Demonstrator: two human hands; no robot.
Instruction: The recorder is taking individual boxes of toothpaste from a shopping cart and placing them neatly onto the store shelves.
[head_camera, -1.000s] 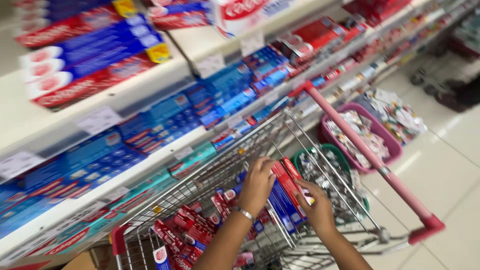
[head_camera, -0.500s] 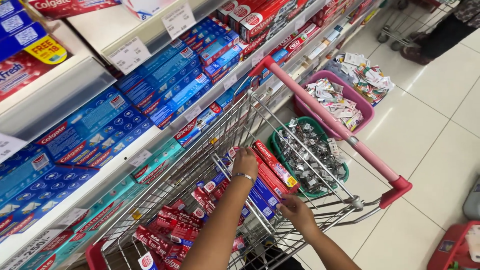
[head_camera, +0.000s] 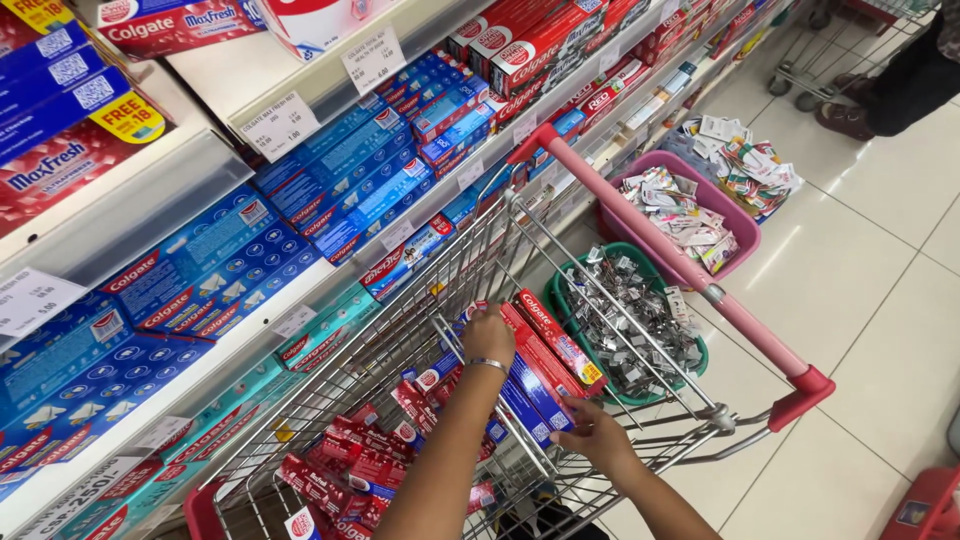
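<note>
I note the boxes (head_camera: 545, 365) under my two hands are red on top with blue sides. The trolley (head_camera: 400, 330) they sit in is bare silver wire with a pink handle (head_camera: 670, 255) and red end caps. Loose packs (head_camera: 350, 465) at the trolley's bottom are red with white patches. Beyond the handle, I see one basket (head_camera: 560, 300) is green, holding silvery packets, and another basket (head_camera: 740, 225) is pink-purple. The shelf boxes (head_camera: 210, 270) beside the trolley are blue with red corners.

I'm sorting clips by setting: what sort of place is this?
Most likely a supermarket aisle. Shelves with price tags hold rows of boxed toothpaste, and both hands, left hand and right hand, grip red boxes inside a wire shopping cart.
</note>
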